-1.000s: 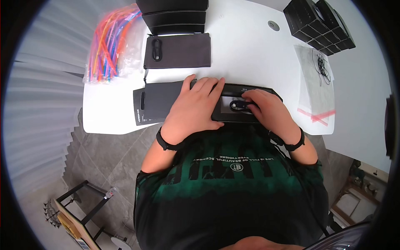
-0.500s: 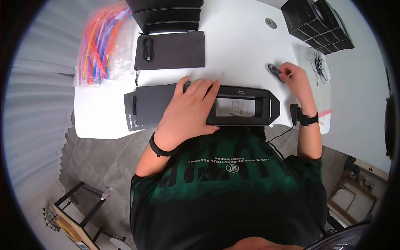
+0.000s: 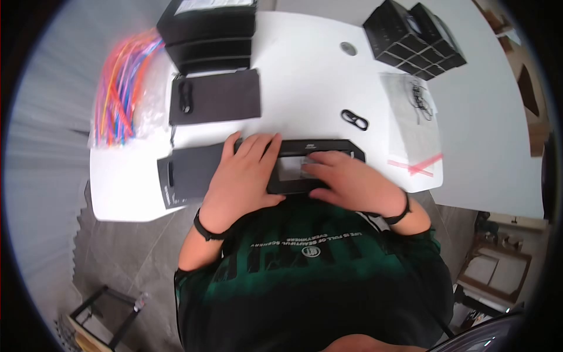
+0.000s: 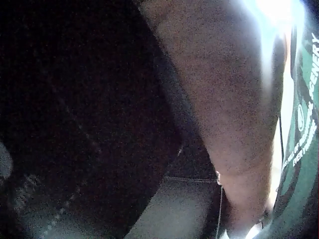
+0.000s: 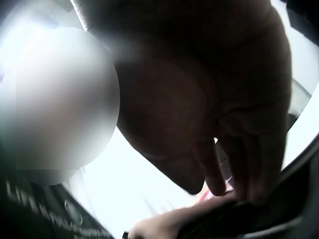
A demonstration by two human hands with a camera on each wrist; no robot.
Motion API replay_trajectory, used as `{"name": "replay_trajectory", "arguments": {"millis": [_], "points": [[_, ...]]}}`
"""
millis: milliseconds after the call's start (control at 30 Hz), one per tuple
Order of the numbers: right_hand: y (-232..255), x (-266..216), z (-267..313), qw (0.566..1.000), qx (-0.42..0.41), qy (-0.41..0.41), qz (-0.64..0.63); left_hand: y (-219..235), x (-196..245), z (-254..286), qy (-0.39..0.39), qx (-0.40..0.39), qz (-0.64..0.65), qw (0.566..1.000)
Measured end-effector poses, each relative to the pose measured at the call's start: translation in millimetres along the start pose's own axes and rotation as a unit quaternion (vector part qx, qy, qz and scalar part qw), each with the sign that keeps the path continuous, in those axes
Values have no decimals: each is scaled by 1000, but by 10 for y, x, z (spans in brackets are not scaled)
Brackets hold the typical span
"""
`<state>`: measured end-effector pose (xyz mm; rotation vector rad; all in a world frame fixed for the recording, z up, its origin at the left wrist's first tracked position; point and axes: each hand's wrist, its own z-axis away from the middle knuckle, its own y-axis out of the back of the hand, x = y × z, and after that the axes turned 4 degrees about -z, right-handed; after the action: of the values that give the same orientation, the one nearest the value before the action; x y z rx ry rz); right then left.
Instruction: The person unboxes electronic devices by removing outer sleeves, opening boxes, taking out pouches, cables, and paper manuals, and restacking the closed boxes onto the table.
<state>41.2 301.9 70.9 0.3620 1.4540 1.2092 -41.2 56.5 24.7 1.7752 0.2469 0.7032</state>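
Observation:
A long black box [image 3: 293, 188] with a recessed window lies along the table's near edge. My left hand [image 3: 243, 176] spans it, thumb at the near edge and fingers at the far edge. On its left side a dark grey printed panel [image 3: 196, 170] with a slot extends out from under that hand. My right hand [image 3: 352, 182] reaches over the box's right half, fingertips in the window at a pale, printed insert [image 3: 290, 168]. In the right wrist view its fingers [image 5: 249, 174] point downward. Behind the box, a black coiled cable [image 3: 355, 120] lies on the table.
Farther back is a dark pouch [image 3: 226, 97] bearing another coiled cable [image 3: 185, 97], in front of stacked black boxes [image 3: 208, 53]. A bag of colourful strips [image 3: 123, 94] is at left. More black boxes [image 3: 413, 44] and a clear bag [image 3: 404, 129] with thin black cord [image 3: 419, 102] are at right.
My right hand took the coiled cable out of the box window, laid it on the table behind at right, and came back to the window. My left hand stayed on the box.

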Motion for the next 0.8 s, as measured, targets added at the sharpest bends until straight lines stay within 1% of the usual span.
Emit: {"name": "replay_trajectory", "arguments": {"millis": [33, 67, 133, 267, 333, 367, 433, 467, 567, 733, 800], "points": [[-113, 14, -29, 1000, 18, -12, -16, 9, 8, 1, 8, -9, 0, 1000], [-171, -17, -58, 997, 16, -55, -46, 18, 12, 4, 19, -18, -1, 1000], [-266, -71, -73, 993, 0, -118, -26, 15, 11, 5, 10, -9, -8, 1000], [-419, -83, -50, 992, 26, -120, 31, -1, 14, 14, 14, -8, -11, 1000], [-471, -47, -46, 992, 55, -82, 74, -7, 13, 12, 13, -4, -13, 1000], [-457, -48, -47, 992, 55, -82, 76, -10, 12, 15, 14, -5, -15, 1000], [-409, -54, -71, 992, 24, -105, 58, -11, 9, 20, 16, -4, -16, 1000], [-402, -50, -81, 992, 23, -105, 59, -11, 8, 20, 16, -5, -19, 1000], [-432, -33, -117, 992, 24, -108, 61, -20, 3, 29, 16, -4, -22, 1000], [-493, -1, -129, 991, 61, -99, 59, -29, -9, 22, 18, -3, -19, 1000], [-463, -21, -136, 991, 51, -106, 60, -32, -15, 32, 12, -4, -18, 1000]]}}
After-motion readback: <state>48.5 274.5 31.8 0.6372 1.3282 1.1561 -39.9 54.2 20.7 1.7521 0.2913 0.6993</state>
